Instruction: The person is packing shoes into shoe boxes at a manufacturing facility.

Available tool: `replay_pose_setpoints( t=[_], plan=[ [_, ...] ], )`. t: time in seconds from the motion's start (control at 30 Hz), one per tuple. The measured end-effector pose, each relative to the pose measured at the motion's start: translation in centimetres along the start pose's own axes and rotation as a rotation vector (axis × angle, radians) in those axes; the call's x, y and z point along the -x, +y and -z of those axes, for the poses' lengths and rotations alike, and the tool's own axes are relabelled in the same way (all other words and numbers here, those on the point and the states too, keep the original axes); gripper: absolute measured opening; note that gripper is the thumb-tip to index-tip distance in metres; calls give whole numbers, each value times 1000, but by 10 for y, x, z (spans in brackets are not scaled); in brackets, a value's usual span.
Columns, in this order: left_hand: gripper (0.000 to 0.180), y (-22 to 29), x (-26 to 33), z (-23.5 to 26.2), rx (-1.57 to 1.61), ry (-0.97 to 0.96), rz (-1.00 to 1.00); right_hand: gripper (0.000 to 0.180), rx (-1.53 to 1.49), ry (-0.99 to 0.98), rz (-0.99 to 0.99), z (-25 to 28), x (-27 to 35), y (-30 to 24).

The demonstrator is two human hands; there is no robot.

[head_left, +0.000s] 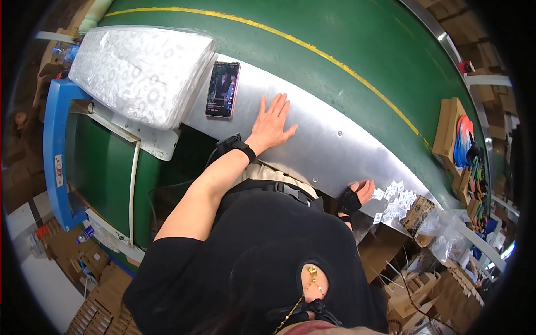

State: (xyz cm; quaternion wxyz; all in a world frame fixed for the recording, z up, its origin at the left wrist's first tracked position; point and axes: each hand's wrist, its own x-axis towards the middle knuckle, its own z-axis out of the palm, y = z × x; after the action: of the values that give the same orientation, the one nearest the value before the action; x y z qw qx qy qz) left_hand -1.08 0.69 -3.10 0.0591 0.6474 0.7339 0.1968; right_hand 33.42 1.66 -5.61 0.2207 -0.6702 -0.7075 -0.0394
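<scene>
Item: my left hand [270,126], palm down on the metal table [321,142], fingers spread and straight, holding nothing; black strap [245,149] at the wrist.
Item: phone [223,89], screen lit, on the table, at my left hand's 10 o'clock.
Item: wrapped stack [142,72], white, past the phone, also 10 o'clock.
Item: my right hand [364,192], black fingerless glove [349,202], fingers loosely bent; whether they hold anything I cannot tell.
Item: small white labels [398,205], scattered pile, just beside it at 4 o'clock.
</scene>
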Motion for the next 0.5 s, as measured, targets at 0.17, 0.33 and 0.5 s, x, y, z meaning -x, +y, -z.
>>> replay_pose_setpoints(
  t=[0.17, 0.33, 0.5],
  plan=[
    [64, -4, 6, -1, 43, 16, 15, 35, -111, 29, -155, -14, -6, 0],
    [63, -2, 3, 5, 97, -74, 42, 33, -40, 53, -247, -26, -1, 7],
    [62, -6, 10, 7, 52, -82, -42, 33, 34, 56, -253, -29, 4, 5]
  ],
)
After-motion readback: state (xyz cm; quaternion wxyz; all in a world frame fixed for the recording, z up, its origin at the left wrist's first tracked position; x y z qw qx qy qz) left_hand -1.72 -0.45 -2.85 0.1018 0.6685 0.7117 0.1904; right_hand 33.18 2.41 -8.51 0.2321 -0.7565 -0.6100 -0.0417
